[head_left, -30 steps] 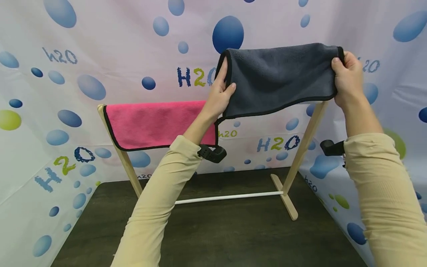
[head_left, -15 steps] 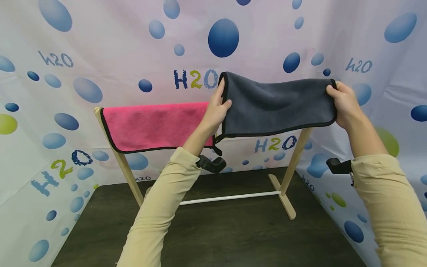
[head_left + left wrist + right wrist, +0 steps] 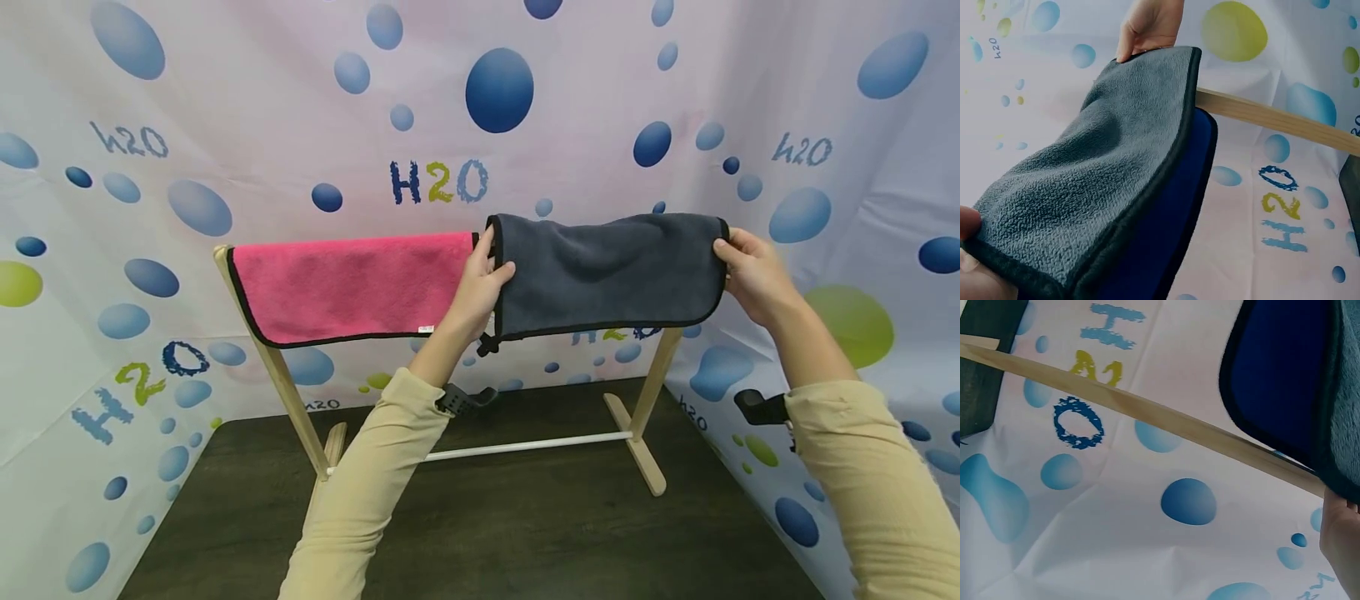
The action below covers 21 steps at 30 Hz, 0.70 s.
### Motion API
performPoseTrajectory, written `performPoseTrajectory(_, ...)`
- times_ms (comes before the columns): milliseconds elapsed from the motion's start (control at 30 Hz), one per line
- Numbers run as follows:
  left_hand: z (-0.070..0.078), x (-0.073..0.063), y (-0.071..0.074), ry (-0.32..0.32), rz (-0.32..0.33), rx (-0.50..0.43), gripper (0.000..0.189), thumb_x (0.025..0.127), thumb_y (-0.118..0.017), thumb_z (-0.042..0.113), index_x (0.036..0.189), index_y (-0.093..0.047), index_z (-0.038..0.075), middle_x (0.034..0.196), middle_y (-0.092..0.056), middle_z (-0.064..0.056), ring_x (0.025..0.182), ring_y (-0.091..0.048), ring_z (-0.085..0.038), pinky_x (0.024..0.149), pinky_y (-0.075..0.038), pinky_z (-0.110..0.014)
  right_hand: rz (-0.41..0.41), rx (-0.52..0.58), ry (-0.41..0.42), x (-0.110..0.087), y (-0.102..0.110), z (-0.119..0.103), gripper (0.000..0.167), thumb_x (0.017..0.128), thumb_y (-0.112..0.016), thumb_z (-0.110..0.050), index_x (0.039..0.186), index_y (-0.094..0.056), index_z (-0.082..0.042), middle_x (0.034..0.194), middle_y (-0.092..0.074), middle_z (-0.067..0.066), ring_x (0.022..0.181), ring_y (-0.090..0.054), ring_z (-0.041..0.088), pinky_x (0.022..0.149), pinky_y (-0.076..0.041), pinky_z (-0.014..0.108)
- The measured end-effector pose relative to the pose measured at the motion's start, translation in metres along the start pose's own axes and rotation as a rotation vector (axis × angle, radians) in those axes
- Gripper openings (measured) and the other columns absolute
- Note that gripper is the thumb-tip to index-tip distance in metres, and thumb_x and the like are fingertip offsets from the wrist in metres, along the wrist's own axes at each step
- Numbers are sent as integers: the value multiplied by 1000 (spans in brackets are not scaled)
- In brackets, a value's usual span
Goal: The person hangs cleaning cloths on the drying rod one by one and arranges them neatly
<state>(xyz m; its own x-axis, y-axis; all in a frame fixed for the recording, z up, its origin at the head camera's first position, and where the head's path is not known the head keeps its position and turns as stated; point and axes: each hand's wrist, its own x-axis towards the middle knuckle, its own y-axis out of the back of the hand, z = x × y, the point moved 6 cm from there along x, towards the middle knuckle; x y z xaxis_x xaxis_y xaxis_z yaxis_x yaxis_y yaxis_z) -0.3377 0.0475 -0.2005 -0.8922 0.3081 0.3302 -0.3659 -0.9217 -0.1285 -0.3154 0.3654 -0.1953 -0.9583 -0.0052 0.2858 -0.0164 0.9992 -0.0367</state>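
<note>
A folded grey towel (image 3: 607, 271) with black edging drapes at the right half of the wooden rack, its blue underside (image 3: 1147, 250) showing in the left wrist view. My left hand (image 3: 478, 287) pinches its left edge, thumb in front and fingers behind. At the opposite edge, my right hand (image 3: 753, 271) grips it near the top corner. The rack's top bar is hidden behind the cloth. Beside it on the left, a pink towel (image 3: 352, 287) with black trim hangs over the rack.
The rack's wooden right post (image 3: 654, 375) and left post (image 3: 296, 408) stand on a dark tabletop (image 3: 525, 533). A white lower rod (image 3: 525, 446) joins them. Behind is a curtain (image 3: 585, 108) printed with blue bubbles and lettering.
Both hands have lowered the grey towel from above the rack to the level of the pink towel. The right hand has also come slightly inward. The pink towel still hangs in place.
</note>
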Motion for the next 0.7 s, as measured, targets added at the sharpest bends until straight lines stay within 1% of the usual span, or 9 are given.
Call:
performPoseTrajectory(100, -6, -4, 0, -22, -6, -3, 57, 96, -34, -4, 147, -12, 10, 144, -32, -12, 125, -42, -25, 100, -38, -41, 9, -51, -19, -4, 3, 8, 15, 93, -49, -24, 103, -52, -13, 90, -54, -7, 78, -54, 5, 65, -47, 18)
performPoseTrajectory(200, -12, -8, 1, -30, -13, 1, 56, 96, -34, -3, 146, -13, 9, 142, -34, -14, 125, -42, -26, 99, -39, -41, 2, -63, -40, -7, 5, 16, 15, 93, -48, -23, 106, -50, -14, 91, -54, -8, 80, -55, 4, 65, -47, 17)
performPoseTrajectory(333, -21, -13, 4, -36, -4, 0, 51, 96, -35, -1, 144, -18, 9, 136, -41, -17, 120, -47, -29, 95, -43, -42, -25, -13, -62, -9, 5, 25, 12, 94, -47, -18, 105, -49, -12, 89, -55, -6, 78, -57, 5, 65, -48, 17)
performPoseTrajectory(433, -25, -16, 8, -55, 8, 23, 49, 96, -37, 1, 142, -23, 9, 130, -47, -20, 112, -53, -33, 90, -47, -42, -42, -14, -66, -9, 5, 29, 10, 94, -47, -15, 104, -50, -11, 87, -58, -6, 77, -58, 5, 65, -49, 17)
performPoseTrajectory(467, -27, -16, 9, -60, 15, 37, 48, 97, -37, 2, 142, -24, 9, 128, -49, -21, 110, -55, -33, 88, -48, -41, -40, -46, -67, -9, 5, 30, 10, 94, -48, -15, 103, -51, -12, 86, -58, -7, 77, -58, 4, 66, -50, 17)
performPoseTrajectory(533, -29, -18, 11, -77, 28, 69, 45, 97, -38, 4, 141, -27, 8, 124, -52, -22, 104, -58, -34, 84, -50, -40, -48, -97, -69, -9, 6, 31, 9, 94, -48, -16, 103, -52, -14, 87, -59, -9, 77, -59, 3, 67, -50, 16)
performPoseTrajectory(600, -31, -19, 13, -98, 46, 93, 42, 97, -37, 4, 139, -31, 6, 121, -55, -22, 99, -61, -31, 81, -52, -37, -61, -120, -65, -9, 7, 32, 9, 94, -49, -15, 102, -53, -16, 88, -60, -9, 78, -59, 3, 68, -50, 15)
performPoseTrajectory(667, -31, -19, 15, -133, 68, 104, 39, 97, -37, 4, 136, -35, 3, 119, -56, -23, 96, -62, -28, 80, -52, -34, -73, -98, -51, -10, 7, 31, 10, 93, -49, -12, 100, -55, -16, 88, -60, -9, 79, -60, 3, 68, -50, 15)
performPoseTrajectory(700, -30, -19, 16, -154, 78, 108, 38, 97, -38, 3, 134, -37, 1, 118, -57, -24, 94, -62, -26, 79, -52, -33, -83, -60, -41, -10, 7, 30, 12, 93, -50, -9, 99, -57, -15, 88, -61, -8, 79, -60, 4, 68, -50, 16)
